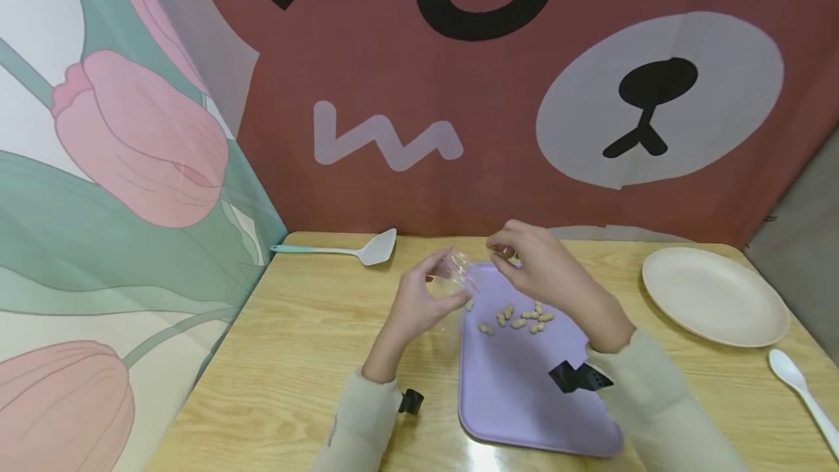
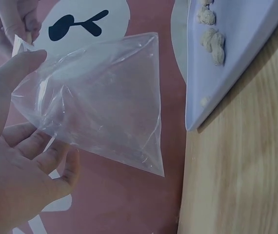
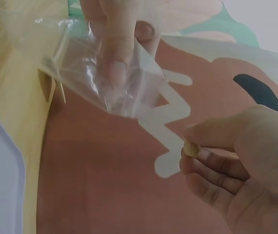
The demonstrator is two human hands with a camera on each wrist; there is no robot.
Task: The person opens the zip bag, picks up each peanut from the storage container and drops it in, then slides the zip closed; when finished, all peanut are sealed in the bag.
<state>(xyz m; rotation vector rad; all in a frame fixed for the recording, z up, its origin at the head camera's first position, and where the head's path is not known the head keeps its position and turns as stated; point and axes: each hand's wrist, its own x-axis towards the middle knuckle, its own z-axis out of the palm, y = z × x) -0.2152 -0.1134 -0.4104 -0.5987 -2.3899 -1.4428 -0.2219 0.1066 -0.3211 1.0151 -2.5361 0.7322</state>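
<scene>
My left hand (image 1: 419, 301) grips a clear plastic bag (image 2: 105, 97) near its mouth, thumb on one side and fingers on the other. The bag hangs flat and see-through, with no contents showing in it. To its right, my right hand (image 1: 540, 261) pinches a single peanut (image 3: 191, 149) between thumb and fingertips, apart from the bag's mouth. Below both hands, several unshelled peanuts (image 1: 519, 323) lie on the far half of a purple tray (image 1: 511, 414).
A white spatula (image 1: 376, 248) with a turquoise handle lies at the back left of the wooden table (image 1: 275, 355). On the right stand a cream plate (image 1: 714, 297) and a white spoon (image 1: 789, 370). A patterned cloth (image 1: 393, 195) hangs behind the table.
</scene>
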